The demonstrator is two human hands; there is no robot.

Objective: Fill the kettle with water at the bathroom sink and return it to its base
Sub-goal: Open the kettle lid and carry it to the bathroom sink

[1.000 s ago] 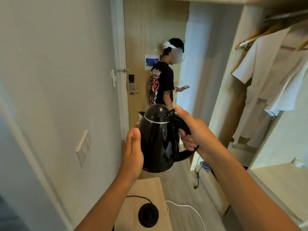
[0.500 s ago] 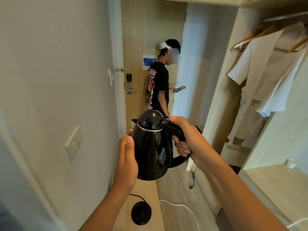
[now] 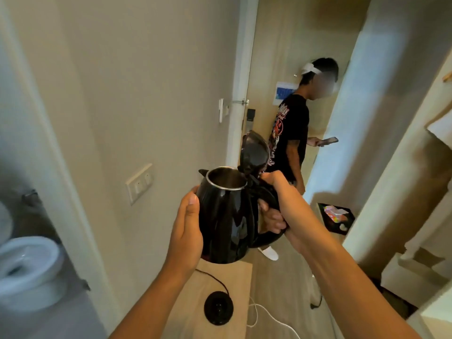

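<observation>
The kettle [image 3: 225, 216] was held in the air between both hands, lifted clear of its base [image 3: 218, 307]. The right hand [image 3: 281, 204] was clenched around the handle [image 3: 266, 214], with its fingers curled through the loop and the thumb resting at the hinge end on top. The left hand [image 3: 187, 231] lay flat against the opposite side of the body, its fingers extended and pressed to the wall, supporting rather than gripping. The lid [image 3: 254, 152] stood hinged up just beyond the right thumb, leaving the steel-rimmed mouth exposed. No water could be made out inside; the interior appeared dry, though its floor was not visible.

The base sat below the left wrist on a small wooden table [image 3: 234, 272], with its cord [image 3: 215, 280] attached and nothing on it. To the far left of the left hand, past a doorway edge, a toilet [image 3: 27, 263] was visible; the sink was not in view. Another person [image 3: 291, 133] stood beyond the kettle near the entrance door.

Assessed progress: early stage. Complete: kettle removed from base, lid opened. Outstanding: carrying to the sink, filling, closing the lid, returning the kettle to the base.
</observation>
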